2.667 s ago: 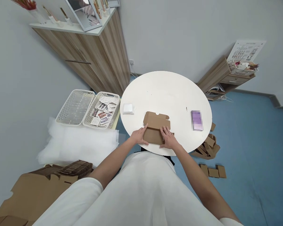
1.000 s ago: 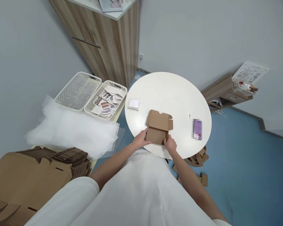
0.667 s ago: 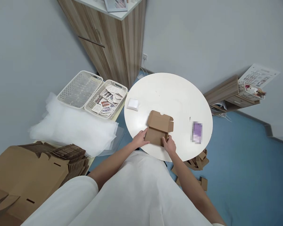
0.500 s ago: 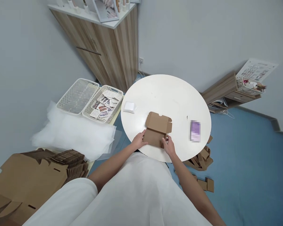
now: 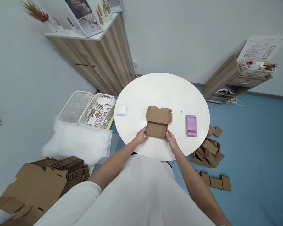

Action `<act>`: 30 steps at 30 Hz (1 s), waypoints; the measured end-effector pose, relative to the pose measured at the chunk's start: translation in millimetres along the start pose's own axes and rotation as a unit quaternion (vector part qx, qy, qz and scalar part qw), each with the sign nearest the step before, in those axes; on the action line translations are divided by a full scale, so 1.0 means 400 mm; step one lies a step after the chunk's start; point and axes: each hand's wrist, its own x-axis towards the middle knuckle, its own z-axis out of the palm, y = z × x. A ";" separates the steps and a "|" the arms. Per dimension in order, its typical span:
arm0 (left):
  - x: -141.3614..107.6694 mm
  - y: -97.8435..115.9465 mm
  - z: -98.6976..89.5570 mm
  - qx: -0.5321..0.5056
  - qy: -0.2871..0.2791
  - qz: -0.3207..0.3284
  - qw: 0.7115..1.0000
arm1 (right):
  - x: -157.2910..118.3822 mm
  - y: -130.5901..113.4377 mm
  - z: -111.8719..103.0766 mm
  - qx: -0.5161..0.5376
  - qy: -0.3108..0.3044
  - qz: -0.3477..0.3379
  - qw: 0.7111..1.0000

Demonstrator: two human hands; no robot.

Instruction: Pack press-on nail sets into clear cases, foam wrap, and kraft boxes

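Note:
An open brown cardboard box (image 5: 157, 130) lies near the front edge of the round white table (image 5: 165, 91), its lid raised on the far side and its inside bare. My left hand (image 5: 141, 136) grips the box's left wall between thumb and fingers. At the right wall, my right hand (image 5: 171, 140) holds the box by its near corner. A folded white packet (image 5: 121, 110) rests on the table's left part. On the right part lies a purple and pink item (image 5: 191, 126), blurred by pixels.
Left of the table are white baskets (image 5: 83, 121) with cards and clear packs, white foam sheets (image 5: 77, 141) and stacked flat cardboard (image 5: 40, 185). Small brown boxes (image 5: 209, 150) lie on the floor at right. A wooden cabinet (image 5: 115, 47) stands behind.
The right hand has moved from inside the box to its outer right side. The box now sits squarer, with its side walls up. The camera view has shifted.

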 end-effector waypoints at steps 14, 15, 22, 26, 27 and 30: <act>-0.019 0.022 -0.001 0.036 -0.042 -0.052 0.997 | 0.008 0.036 -0.002 -0.051 -0.016 -0.036 0.998; -0.022 0.024 -0.008 0.043 -0.043 -0.051 0.997 | 0.007 0.034 -0.002 -0.065 -0.003 -0.038 0.997; -0.058 -0.021 -0.084 0.067 0.051 -0.071 0.994 | -0.035 -0.015 0.025 -0.250 0.190 -0.176 0.933; -0.048 -0.096 -0.171 0.031 0.198 -0.132 0.971 | -0.065 -0.088 0.111 -0.253 0.160 -0.267 0.916; -0.040 -0.115 -0.199 0.007 0.219 -0.148 0.964 | -0.067 -0.107 0.144 -0.242 0.131 -0.278 0.920; -0.007 -0.164 -0.283 -0.061 0.261 -0.183 0.946 | -0.052 -0.151 0.260 -0.206 0.024 -0.250 0.946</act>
